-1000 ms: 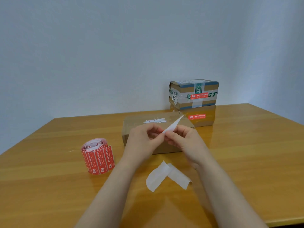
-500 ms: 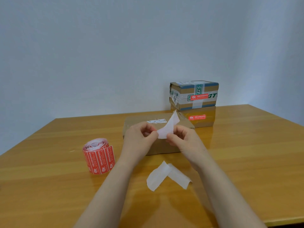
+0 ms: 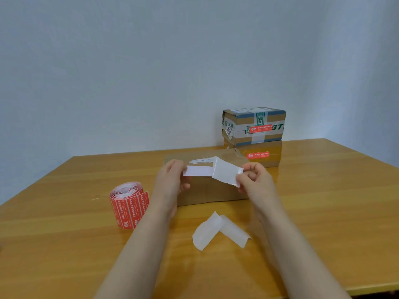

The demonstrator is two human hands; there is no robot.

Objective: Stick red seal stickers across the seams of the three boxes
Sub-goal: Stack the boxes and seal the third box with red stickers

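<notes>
A flat brown box (image 3: 207,192) lies in front of me on the table. Above it my left hand (image 3: 170,182) pinches the left end of a sticker (image 3: 197,171), whose white underside faces me. My right hand (image 3: 257,180) pinches the white backing paper (image 3: 226,172), peeled away to the right and still joined to the sticker at the middle. Behind, two taped boxes are stacked: the upper box (image 3: 275,118) bears a red seal sticker (image 3: 260,128), and the lower box (image 3: 275,157) bears another red sticker (image 3: 258,155). A roll of red stickers (image 3: 129,206) stands to the left.
Two curled white backing strips (image 3: 208,231) lie on the wooden table (image 3: 64,234) between my forearms. A plain wall stands behind the far edge. The table's near edge shows at the lower right.
My hands have drawn apart sideways. The white strip, held upright and folded between my fingertips before, is now stretched out flat, with the backing peeled to the right.
</notes>
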